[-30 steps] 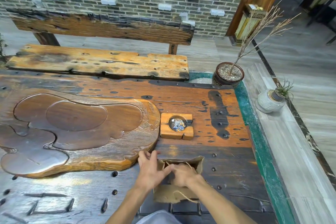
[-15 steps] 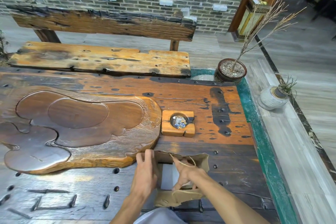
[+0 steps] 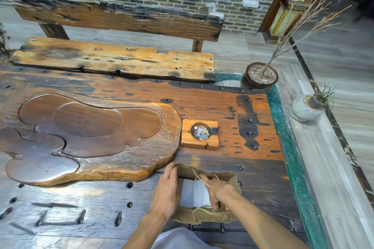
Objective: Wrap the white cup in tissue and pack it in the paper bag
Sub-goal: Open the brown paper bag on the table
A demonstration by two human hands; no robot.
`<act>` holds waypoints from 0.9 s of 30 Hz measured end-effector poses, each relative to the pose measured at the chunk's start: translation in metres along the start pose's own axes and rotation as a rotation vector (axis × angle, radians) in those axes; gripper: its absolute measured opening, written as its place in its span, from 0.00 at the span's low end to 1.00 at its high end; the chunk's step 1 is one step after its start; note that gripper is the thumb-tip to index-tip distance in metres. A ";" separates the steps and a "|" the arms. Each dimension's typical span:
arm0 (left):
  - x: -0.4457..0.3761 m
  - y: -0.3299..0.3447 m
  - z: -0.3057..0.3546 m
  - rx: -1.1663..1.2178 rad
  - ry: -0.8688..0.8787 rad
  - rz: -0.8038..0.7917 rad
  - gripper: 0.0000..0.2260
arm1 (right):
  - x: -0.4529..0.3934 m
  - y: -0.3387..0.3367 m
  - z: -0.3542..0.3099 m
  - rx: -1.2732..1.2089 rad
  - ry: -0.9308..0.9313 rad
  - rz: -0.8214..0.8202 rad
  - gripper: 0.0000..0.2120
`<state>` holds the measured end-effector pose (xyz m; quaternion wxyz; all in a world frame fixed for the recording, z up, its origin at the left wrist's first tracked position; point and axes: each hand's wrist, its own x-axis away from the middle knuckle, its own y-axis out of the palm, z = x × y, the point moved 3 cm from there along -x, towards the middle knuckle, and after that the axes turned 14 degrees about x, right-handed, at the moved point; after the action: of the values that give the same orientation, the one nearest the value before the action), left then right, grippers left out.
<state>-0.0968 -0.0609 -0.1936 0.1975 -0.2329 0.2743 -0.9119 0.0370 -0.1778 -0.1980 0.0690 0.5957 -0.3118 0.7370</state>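
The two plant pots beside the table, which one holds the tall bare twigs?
The dark round pot at the table's far corner; the pale stone pot holds a small green tuft.

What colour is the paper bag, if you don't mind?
The paper bag is plain brown, best seen in the head view.

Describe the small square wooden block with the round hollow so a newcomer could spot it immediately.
Start at the big carved wooden tray on the table. The block sits just off its right end, beyond the paper bag. Only it is pale orange, with a hollow holding shiny scraps.
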 end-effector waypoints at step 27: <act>-0.001 0.002 0.008 0.187 -0.063 -0.061 0.43 | -0.067 0.021 0.004 -0.412 0.213 -0.096 0.13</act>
<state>-0.0917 -0.0653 -0.1889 0.1991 -0.2502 0.1743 -0.9313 0.0496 -0.1785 -0.2671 0.2566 0.5023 -0.4178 0.7122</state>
